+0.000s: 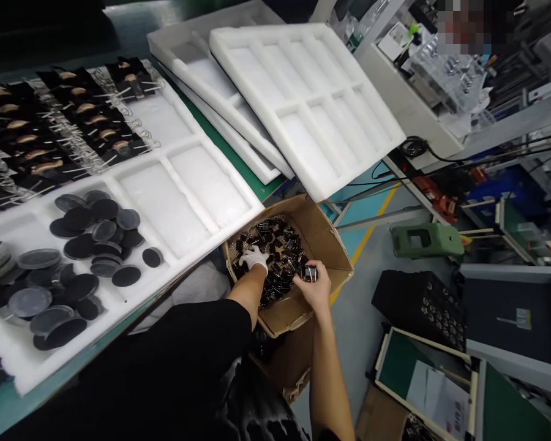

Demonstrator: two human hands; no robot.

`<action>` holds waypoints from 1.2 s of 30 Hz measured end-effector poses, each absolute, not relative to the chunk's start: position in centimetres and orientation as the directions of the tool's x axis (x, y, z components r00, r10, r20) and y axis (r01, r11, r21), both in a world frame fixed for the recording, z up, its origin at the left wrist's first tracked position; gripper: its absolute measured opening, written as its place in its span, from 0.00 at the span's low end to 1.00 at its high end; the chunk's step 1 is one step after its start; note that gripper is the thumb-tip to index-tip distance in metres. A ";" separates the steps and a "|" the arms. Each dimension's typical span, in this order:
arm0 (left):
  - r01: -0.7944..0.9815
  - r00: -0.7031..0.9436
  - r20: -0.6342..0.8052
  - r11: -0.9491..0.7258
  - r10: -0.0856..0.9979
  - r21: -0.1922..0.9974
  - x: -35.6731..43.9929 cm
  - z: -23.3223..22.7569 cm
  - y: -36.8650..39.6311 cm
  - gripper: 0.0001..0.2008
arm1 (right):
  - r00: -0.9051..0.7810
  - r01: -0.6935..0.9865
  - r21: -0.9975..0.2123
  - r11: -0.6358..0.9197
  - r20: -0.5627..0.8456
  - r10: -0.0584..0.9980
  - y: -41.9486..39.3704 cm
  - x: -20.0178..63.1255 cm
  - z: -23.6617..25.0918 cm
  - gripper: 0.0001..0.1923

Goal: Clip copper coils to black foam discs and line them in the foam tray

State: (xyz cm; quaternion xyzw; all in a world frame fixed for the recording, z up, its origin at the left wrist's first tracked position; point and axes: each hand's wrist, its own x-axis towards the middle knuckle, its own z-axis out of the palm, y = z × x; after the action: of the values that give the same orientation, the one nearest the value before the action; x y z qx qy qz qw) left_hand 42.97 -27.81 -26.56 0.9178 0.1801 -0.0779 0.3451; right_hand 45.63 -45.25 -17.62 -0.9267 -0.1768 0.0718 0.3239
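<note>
A cardboard box holds a heap of black binder clips with silver wire handles. My left hand, in a white glove, reaches down onto the clips at the box's left side. Its fingers are spread, and no clip shows clearly in them. At the right side of the box my bare right hand is closed around black binder clips; how many is hidden by the fingers. Left of the box, rows of binder clips clamped on black pieces fill part of a white foam tray.
Black and grey discs lie heaped in the tray's near compartments. More white foam trays are stacked askew behind the box. On the right are a green plastic part, a black crate and a cluttered bench with a person beyond it.
</note>
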 end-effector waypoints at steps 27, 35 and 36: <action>0.332 0.913 -0.390 0.333 0.123 0.883 38.2 -10.5 -24.1 0.21 | 0.899 0.405 -0.778 -0.480 0.246 0.362 -43.4 45.0 -8.7 0.19; -0.378 0.464 0.289 -0.109 0.837 0.920 26.5 -1.7 -19.1 0.15 | 0.580 0.623 -0.782 -0.033 0.433 0.689 -30.4 41.2 -1.6 0.20; -0.352 0.380 0.345 -0.210 0.859 0.912 25.0 -1.0 -17.9 0.15 | 0.525 0.627 -0.778 0.043 0.463 0.714 -28.0 40.3 -0.8 0.20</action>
State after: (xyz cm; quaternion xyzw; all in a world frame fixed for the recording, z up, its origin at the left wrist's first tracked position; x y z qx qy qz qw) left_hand 24.96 -17.91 -1.04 0.5846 0.2165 0.5132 0.5899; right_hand 40.29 -28.00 -0.78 -0.6906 -0.4857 0.0408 0.5343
